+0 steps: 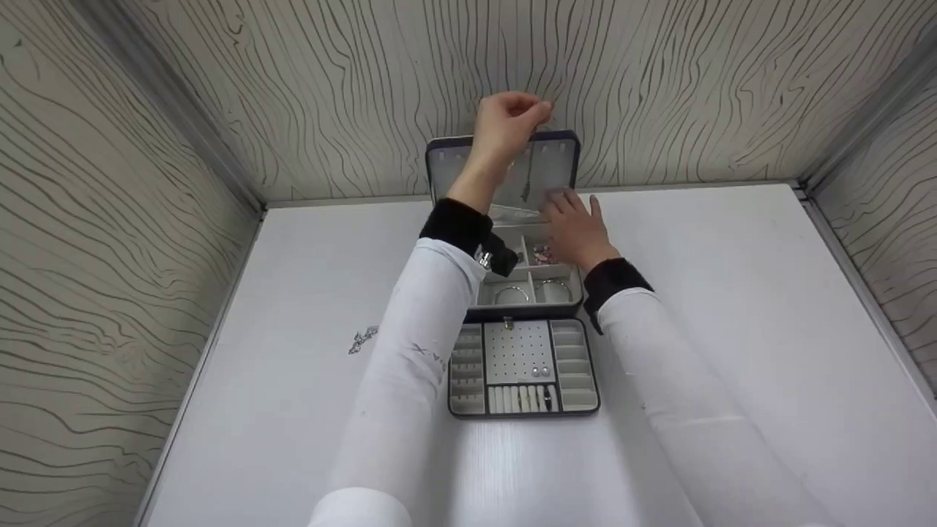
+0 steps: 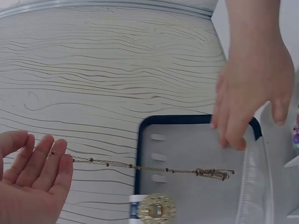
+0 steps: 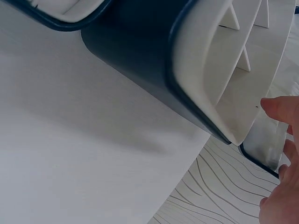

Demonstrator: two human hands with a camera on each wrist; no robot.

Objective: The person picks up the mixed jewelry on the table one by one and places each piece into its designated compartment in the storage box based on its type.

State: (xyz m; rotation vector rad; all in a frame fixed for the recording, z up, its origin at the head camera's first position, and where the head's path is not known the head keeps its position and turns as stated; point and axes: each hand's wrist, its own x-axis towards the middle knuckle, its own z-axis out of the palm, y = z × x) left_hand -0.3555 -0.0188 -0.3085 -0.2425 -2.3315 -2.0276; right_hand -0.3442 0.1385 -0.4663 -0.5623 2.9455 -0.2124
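My left hand [image 1: 505, 128] is raised above the open lid [image 1: 560, 165] of a dark blue jewelry box [image 1: 527, 313]. Thumb and forefinger pinch one end of a fine gold necklace [image 2: 149, 169]. The chain is studded with small dark beads and hangs in front of the lid's pale lining, its lower end bunched in a thicker cluster. My right hand [image 1: 578, 230] hovers over the box's right side near the lid, slightly blurred. In the left wrist view that right hand [image 2: 259, 88] holds nothing, its fingers loosely extended beside the lid's rim, apart from the necklace.
Two bangles [image 1: 510, 294] and colourful beads [image 1: 542, 254] lie in the box compartments. A divided tray [image 1: 505, 350] with pearl earrings [image 1: 539, 372] and ring rolls [image 1: 505, 399] sits in front. Silver jewelry [image 1: 362, 339] lies on the white table at left. A wood-patterned wall [image 1: 681, 95] stands behind.
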